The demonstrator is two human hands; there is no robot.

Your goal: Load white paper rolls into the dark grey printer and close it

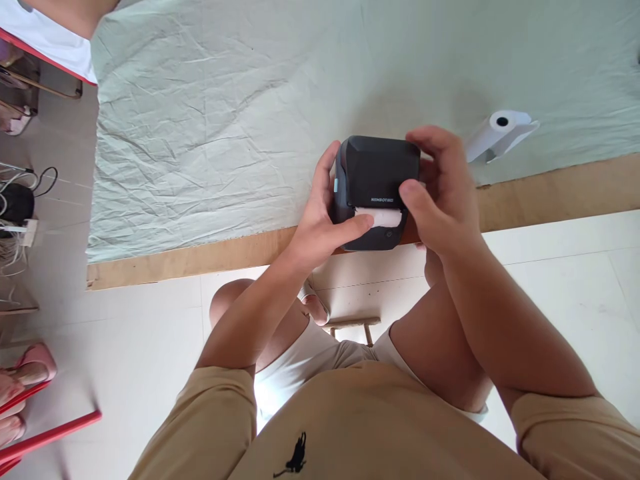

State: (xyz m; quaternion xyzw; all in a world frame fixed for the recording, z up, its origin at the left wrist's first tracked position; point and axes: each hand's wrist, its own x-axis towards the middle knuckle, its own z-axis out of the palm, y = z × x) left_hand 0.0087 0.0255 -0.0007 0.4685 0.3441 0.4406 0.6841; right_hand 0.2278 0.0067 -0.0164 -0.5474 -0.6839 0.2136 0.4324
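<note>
A small black label printer [383, 167] with pale lettering on its lid is held over the table's near edge. A strip of white paper [393, 217] shows in the slot at its front. My left hand [320, 217] is closed round the printer's left side, with the thumb lying across the front onto the paper. My right hand [445, 190] grips the right side, thumb on the lid's front corner and fingers at the far corner. The lid looks closed. A loose roll of white paper [493, 137] lies on the cloth to the right, its end partly unrolled.
A wrinkled pale green cloth [215, 120] covers the table, leaving a bare wooden edge [190, 257]. Another person's arm [75, 13] is at the top left. Cables [15, 193], red bars [55, 437] and someone's feet are at the left. A stool [355, 323] stands below.
</note>
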